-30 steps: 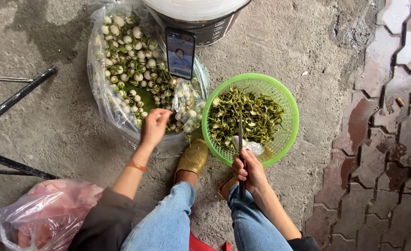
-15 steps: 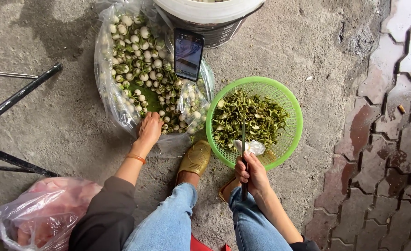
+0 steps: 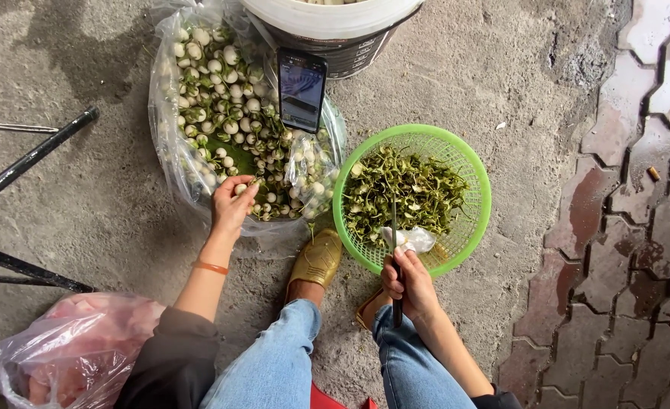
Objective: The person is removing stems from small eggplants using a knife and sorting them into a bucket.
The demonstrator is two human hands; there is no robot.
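Low on the left sits a pink plastic bag; dark metal bars cross the concrete above it; the left hand reaches into the clear bag of small white eggplants, fingers pinched around one eggplant at the near edge; a phone leans against the white bucket; the right hand is fisted round a knife, blade over the green basket of trimmed stems.
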